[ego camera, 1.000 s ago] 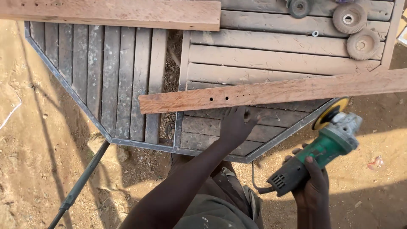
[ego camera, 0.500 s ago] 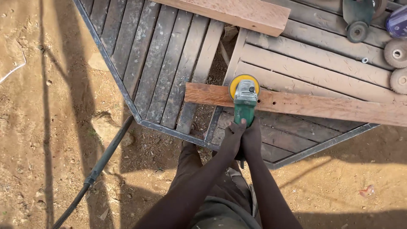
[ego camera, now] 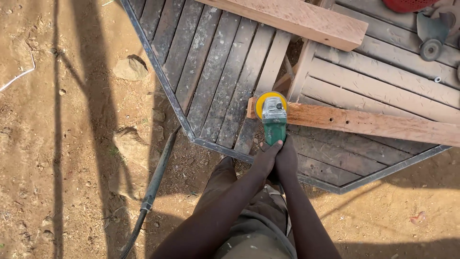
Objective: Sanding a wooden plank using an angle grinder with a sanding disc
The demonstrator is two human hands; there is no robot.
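Green-bodied angle grinder (ego camera: 274, 120) with a round yellow guard sits on the reddish plank's (ego camera: 373, 123) end; left hand (ego camera: 266, 158) and right hand (ego camera: 286, 160) wrap its handle tightly above the slatted wooden desk (ego camera: 215, 72).

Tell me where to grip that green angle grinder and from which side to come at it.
Grip the green angle grinder by its narrow rear body, coming from the near side, behind the tool. The body is long and slim and points back toward the person, while the yellow disc guard sits at the far end on the reddish plank. The left hand and right hand already wrap it there.
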